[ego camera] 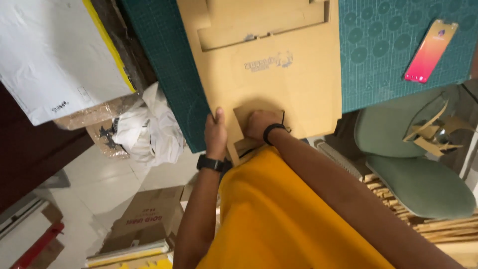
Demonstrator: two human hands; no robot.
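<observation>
Two hands work at the table edge: the left hand (215,130) grips the near edge of one big cardboard sheet (279,74); the right hand (260,124) presses fisted on one small cardboard piece (244,117). Beyond lie one green cutting mat (388,55) and one phone (430,51).

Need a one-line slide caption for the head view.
Left hand steadies cardboard sheet on green cutting mat; right hand presses it.

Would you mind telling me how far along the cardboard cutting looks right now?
Shapes are already cut out of the cardboard sheet on the green cutting mat. The left hand steadies the sheet's edge while the right hand presses on a small cardboard piece. Much sheet remains uncut.
</observation>
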